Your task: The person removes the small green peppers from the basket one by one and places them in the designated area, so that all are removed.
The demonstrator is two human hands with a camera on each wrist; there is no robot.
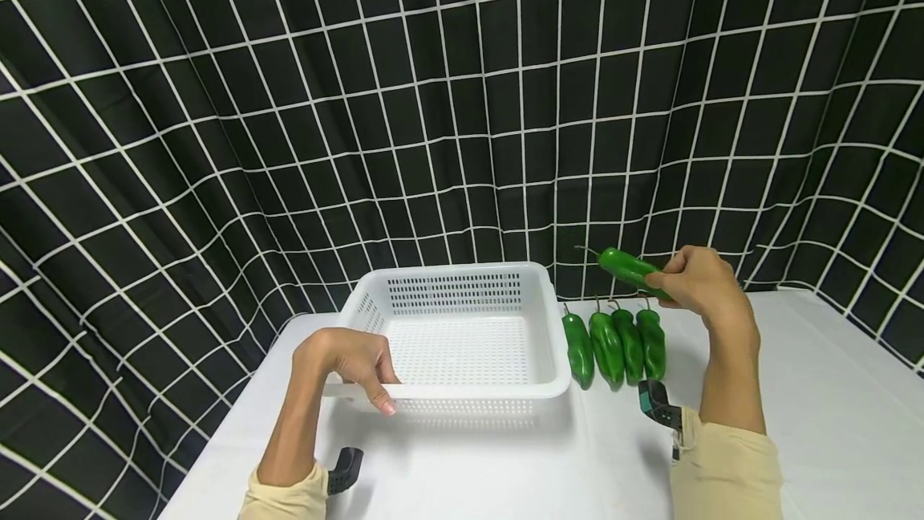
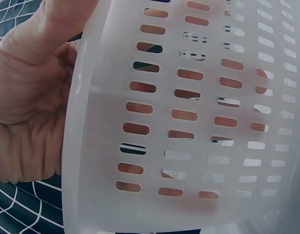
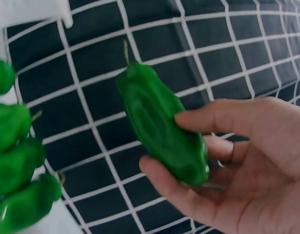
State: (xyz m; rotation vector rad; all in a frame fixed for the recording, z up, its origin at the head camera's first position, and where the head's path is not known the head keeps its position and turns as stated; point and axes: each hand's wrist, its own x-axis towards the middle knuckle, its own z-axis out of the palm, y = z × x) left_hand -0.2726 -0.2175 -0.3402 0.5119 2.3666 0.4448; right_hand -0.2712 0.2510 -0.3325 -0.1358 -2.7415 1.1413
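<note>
A green pepper (image 3: 155, 117) with a thin stem hangs in the air, pinched near its blunt end between the thumb and fingers of my right hand (image 1: 700, 283). In the head view it tilts, stem up and to the left. Below it several more green peppers (image 1: 606, 343) lie side by side on the white table. My left hand (image 1: 346, 359) grips the near left rim of a white plastic basket (image 1: 462, 392), thumb outside and fingers inside. The left wrist view shows those fingers through the slotted wall (image 2: 106, 122). Inside the basket only its perforated floor shows.
A white cloth (image 1: 462, 472) covers the table. Behind and to both sides hangs a black curtain with a white grid (image 1: 447, 103). The row of peppers lies close against the basket's right side.
</note>
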